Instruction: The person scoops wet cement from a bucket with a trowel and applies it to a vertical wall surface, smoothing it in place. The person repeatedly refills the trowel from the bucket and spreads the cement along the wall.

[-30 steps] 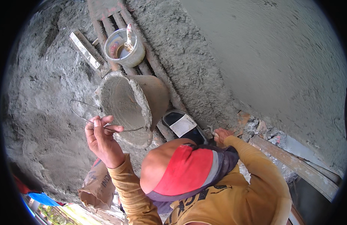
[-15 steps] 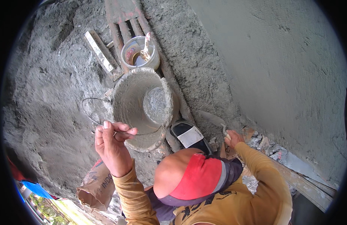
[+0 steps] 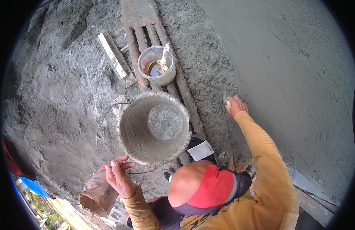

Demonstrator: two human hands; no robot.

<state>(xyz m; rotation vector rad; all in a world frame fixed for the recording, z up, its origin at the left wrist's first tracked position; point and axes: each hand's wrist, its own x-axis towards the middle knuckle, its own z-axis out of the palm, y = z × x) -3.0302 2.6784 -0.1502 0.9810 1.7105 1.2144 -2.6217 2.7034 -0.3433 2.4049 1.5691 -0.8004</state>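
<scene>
My left hand (image 3: pixel 122 177) has its fingers closed on the thin wire handle (image 3: pixel 97 140) of a cement-crusted bucket (image 3: pixel 137 130). The bucket stands on wooden poles with its mouth toward me, and a wet grey residue coats its bottom. My right hand (image 3: pixel 237 106) grips a trowel (image 3: pixel 210 85) by its handle. The trowel's narrow blade points left and away, over the rough grey mortar surface to the right of the poles.
Beyond the bucket, a clear plastic tub (image 3: pixel 162 78) holds brownish liquid and a brush (image 3: pixel 163 59). A mortar-smeared wooden float (image 3: pixel 115 57) lies to its left. A torn paper sack (image 3: pixel 99 195) sits near left. Smooth grey plaster (image 3: pixel 292 76) spans the right; my sandal (image 3: pixel 201 150) is below the bucket.
My left hand has lowered with the wire handle, and the bucket's mouth now shows rounder. My right hand has carried the trowel farther away, up from the rubble onto the mortar surface.
</scene>
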